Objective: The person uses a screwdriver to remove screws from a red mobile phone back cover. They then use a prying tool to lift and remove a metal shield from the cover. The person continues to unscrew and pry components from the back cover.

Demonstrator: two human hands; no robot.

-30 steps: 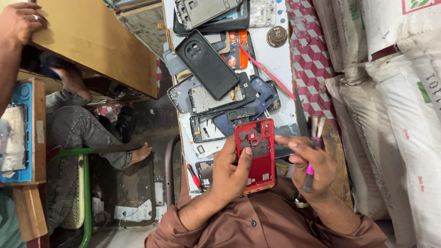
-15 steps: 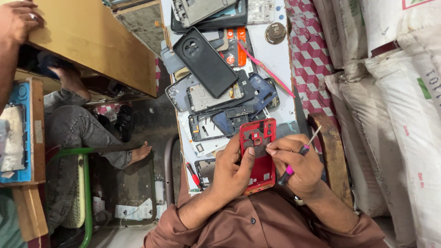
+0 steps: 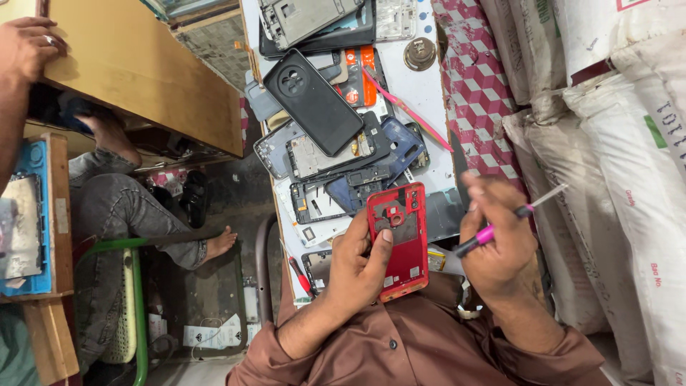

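My left hand [image 3: 357,261] grips a red phone frame [image 3: 399,239], opened side up, its thumb lying across the middle. My right hand [image 3: 496,239] is to the right of the frame, apart from it, and holds a thin screwdriver [image 3: 509,220] with a pink band, its tip pointing up and to the right. Both hands are over the near end of a white work table [image 3: 421,89]. My brown shirt fills the bottom of the view.
The table carries several phone shells and frames, a black back cover [image 3: 313,100], a pink stick [image 3: 406,109] and a round metal disc [image 3: 419,52]. White sacks [image 3: 614,164] stand on the right. On the left another person's hand [image 3: 28,46] rests on a wooden board [image 3: 143,71]; a seated person's bare foot [image 3: 218,243].
My right hand has drawn away from the red frame toward the right, taking the screwdriver with it. My left hand still holds the frame in about the same place.
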